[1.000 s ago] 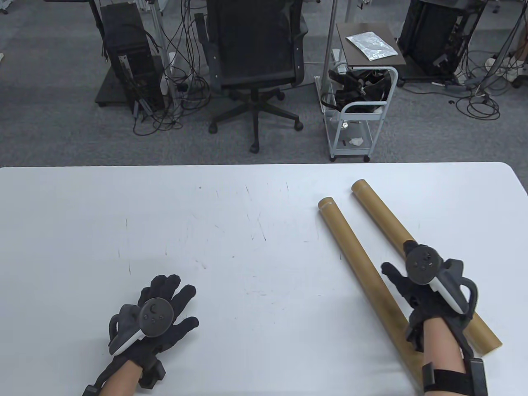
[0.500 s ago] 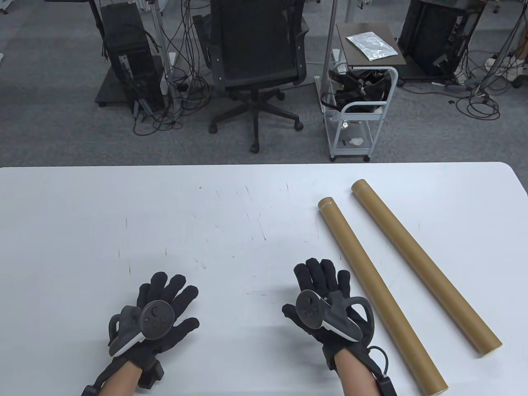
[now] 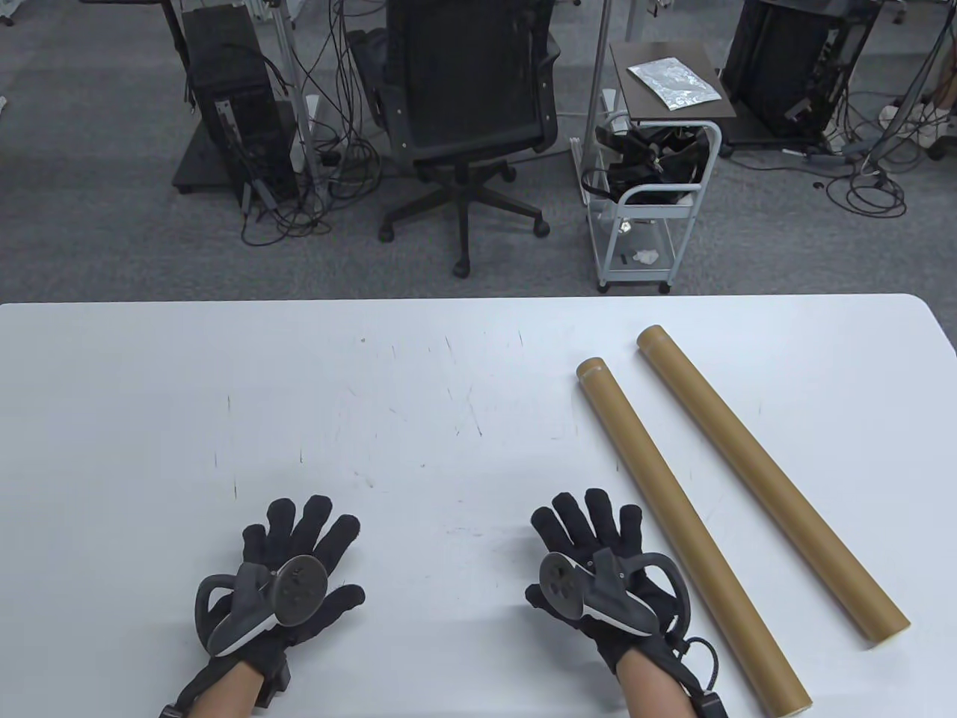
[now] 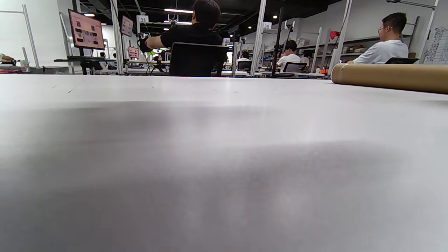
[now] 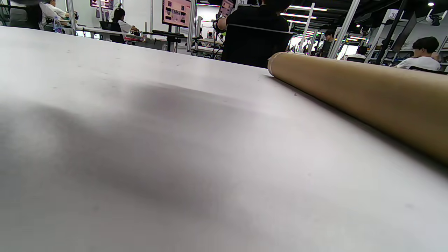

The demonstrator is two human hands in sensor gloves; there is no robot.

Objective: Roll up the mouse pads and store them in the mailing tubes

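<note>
Tubes (image 3: 691, 535) lie just right of the right hand (image 3: 598, 565); both hands' fingers (image 3: 314, 520) rest spread, flat, holding nothing.

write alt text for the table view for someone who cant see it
Two gloved hands, left hand and right hand, lie flat and open on a white table, holding nothing. Two brown cardboard mailing tubes lie side by side at the right; no mouse pad is visible.

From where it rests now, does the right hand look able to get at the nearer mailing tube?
Probably yes: the right hand lies flat just beside the nearer mailing tube, with only bare table between them.
</note>
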